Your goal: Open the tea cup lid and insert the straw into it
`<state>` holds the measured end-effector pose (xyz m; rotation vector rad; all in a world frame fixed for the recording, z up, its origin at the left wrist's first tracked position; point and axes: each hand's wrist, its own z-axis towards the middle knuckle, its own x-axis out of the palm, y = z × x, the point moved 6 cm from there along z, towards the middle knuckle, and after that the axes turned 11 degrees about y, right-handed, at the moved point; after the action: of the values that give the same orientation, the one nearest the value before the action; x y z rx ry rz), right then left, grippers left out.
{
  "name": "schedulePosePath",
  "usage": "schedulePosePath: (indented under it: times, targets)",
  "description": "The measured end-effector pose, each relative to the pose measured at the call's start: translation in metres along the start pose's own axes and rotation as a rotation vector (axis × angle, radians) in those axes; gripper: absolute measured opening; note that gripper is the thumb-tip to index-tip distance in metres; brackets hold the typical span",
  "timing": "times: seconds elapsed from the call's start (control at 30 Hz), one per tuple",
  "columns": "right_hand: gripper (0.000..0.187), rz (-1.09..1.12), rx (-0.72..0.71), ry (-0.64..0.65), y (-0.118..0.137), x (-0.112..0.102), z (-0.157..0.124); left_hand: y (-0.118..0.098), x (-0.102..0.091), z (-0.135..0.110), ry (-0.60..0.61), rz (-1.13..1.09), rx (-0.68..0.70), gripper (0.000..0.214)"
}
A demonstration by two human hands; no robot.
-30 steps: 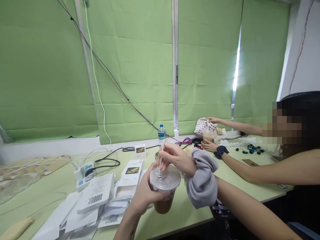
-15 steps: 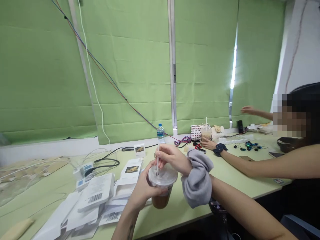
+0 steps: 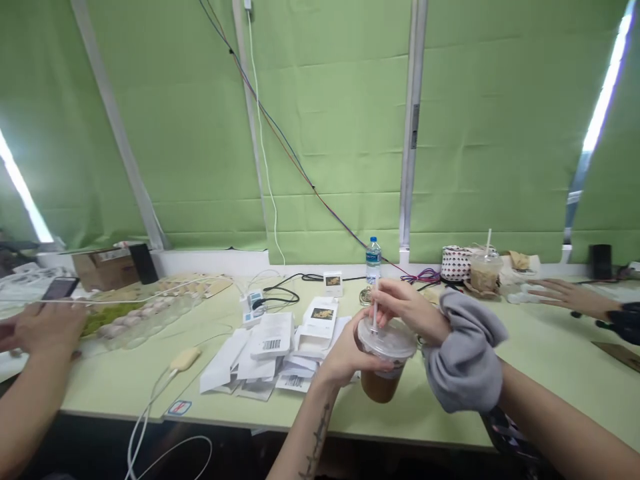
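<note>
Green blinds (image 3: 340,127) back pale green table (image 3: 125,373); left hand (image 3: 345,353) grips cup (image 3: 383,363), right hand (image 3: 410,310) pinches straw (image 3: 375,313); white boxes (image 3: 280,343) beside.

Two iced drink cups (image 3: 384,360) (image 3: 484,272), one water bottle (image 3: 373,251), four hands (image 3: 347,353) (image 3: 407,308) (image 3: 43,327) (image 3: 565,295).

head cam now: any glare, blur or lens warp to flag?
Head view: blown-out daylight strips at the blind gaps, top right and far left; blind rails bow and lean outward, wide-angle warp; co-worker's hand at the left edge is soft and smeared; left hand, cup and right hand on the straw read sharp enough, evenly lit.
</note>
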<state>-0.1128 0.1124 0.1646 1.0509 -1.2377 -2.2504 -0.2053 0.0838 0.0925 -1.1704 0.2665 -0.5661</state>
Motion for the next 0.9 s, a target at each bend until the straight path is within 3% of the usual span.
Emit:
schedulePosePath:
  times: [0.1, 0.27, 0.33, 0.4, 0.47, 0.53, 0.73, 0.9]
  targets:
    - [0.027, -0.032, -0.049, -0.079, 0.003, -0.001, -0.014, 0.0, -0.001, -0.006, -0.055, 0.04, -0.001, 0.075]
    - [0.026, -0.463, -0.063, -0.018, 0.016, 0.013, -0.025, -0.001, 0.008, -0.012, -0.071, 0.136, -0.016, 0.066]
    - [0.028, -0.387, -0.002, 0.035, 0.012, 0.017, -0.024, -0.002, 0.014, -0.016, -0.054, 0.141, -0.022, 0.067]
    - [0.031, -0.15, 0.045, 0.065, 0.005, 0.019, -0.024, -0.004, 0.02, -0.022, -0.039, 0.106, -0.015, 0.069]
    - [0.033, 0.052, 0.06, 0.067, -0.002, 0.02, -0.026, -0.003, 0.022, -0.028, -0.035, 0.06, -0.013, 0.069]
    - [0.034, 0.095, 0.058, 0.029, -0.007, 0.02, -0.029, 0.001, 0.022, -0.032, -0.049, 0.042, -0.025, 0.072]
    - [0.029, -0.267, -0.055, -0.045, 0.012, 0.028, -0.043, 0.005, 0.016, -0.037, -0.143, 0.068, -0.025, 0.079]
    - [0.021, -0.528, -0.221, -0.033, 0.045, 0.055, -0.075, -0.005, 0.037, -0.059, -0.173, 0.021, -0.072, 0.086]
